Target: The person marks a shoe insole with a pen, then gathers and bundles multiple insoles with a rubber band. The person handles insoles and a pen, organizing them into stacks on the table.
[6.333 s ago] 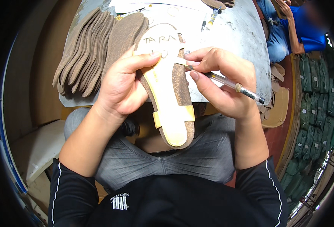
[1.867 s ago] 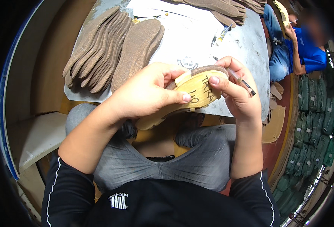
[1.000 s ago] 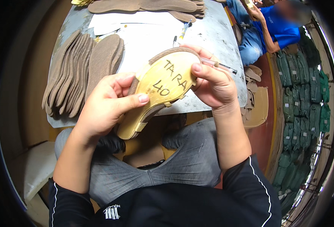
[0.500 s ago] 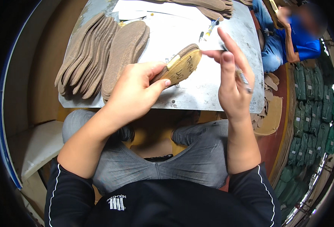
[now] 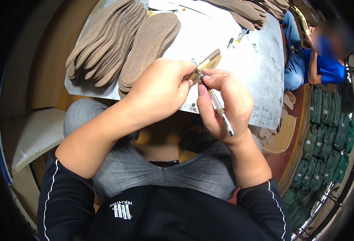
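My left hand is closed around a small bundle: a yellowish sole-shaped template together with brown insole material, held edge-up above the near side of the table. Between the fingers of my right hand is a slim pen with a clear barrel. Its upper end reaches the edge of the bundle beside my left fingertips; whether the point touches cannot be made out. Left of the bundle, a couple of brown insoles lie stacked, beside a fanned row of several more insoles.
White paper covers part of the grey metal table. Further brown insoles and some pens lie at its far side. A person in blue sits at right, near stacked green bundles. A cardboard box stands below the table's right edge.
My right hand has come left and down to the bundle, its fingers now closed in a writing grip on the pen. The bundle has turned, so its marked yellow face shows less. The view has shifted.
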`<state>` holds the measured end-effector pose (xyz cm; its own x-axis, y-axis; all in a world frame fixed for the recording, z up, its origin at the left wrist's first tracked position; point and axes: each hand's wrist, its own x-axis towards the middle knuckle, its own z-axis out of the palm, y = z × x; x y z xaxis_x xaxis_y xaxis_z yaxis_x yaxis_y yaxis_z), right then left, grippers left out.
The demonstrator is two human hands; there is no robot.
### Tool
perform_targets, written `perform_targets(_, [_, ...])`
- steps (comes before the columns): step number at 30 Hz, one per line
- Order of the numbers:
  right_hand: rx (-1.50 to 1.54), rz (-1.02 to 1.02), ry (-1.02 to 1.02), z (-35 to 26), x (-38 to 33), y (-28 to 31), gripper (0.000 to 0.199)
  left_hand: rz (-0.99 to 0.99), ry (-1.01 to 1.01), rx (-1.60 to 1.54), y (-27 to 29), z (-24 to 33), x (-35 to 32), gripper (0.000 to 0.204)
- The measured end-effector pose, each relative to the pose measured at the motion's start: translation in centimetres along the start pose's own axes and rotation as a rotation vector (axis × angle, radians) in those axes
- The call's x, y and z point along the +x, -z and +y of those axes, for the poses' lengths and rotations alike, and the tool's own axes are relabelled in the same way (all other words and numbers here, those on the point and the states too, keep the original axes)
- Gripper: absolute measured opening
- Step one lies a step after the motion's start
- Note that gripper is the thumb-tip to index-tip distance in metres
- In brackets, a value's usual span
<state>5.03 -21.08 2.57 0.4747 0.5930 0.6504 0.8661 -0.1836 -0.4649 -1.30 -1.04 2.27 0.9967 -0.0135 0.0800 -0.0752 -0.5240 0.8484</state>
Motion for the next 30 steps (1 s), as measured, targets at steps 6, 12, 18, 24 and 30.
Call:
perform_targets(6, [-0.036, -0.040, 0.030, -0.3, 0.1, -0.5, 0.017, 0.040, -0.011, 0.038, -0.7, -0.5, -0.3, 0.015])
perform_targets(12, [-0.074, -0.065, 0.012, -0.5, -0.1, -0.4, 0.016, 0.026, 0.001, 0.020, -0.9, -0.4, -0.4, 0.015])
perform_targets(18, [-0.063, -0.068, 0.013, -0.4, -0.3, -0.2, 0.015, -0.005, 0.046, -0.021, -1.0, -0.4, -0.3, 0.015])
perform_targets(24, [-0.047, -0.048, 0.019, -0.3, -0.1, -0.4, 0.016, 0.053, -0.010, -0.034, -1.3, -0.9, -0.2, 0.015])
perform_targets(30, [-0.018, -0.068, 0.015, -0.3, 0.1, -0.2, 0.016, -0.011, 0.062, -0.061, -0.9, -1.2, 0.0, 0.015])
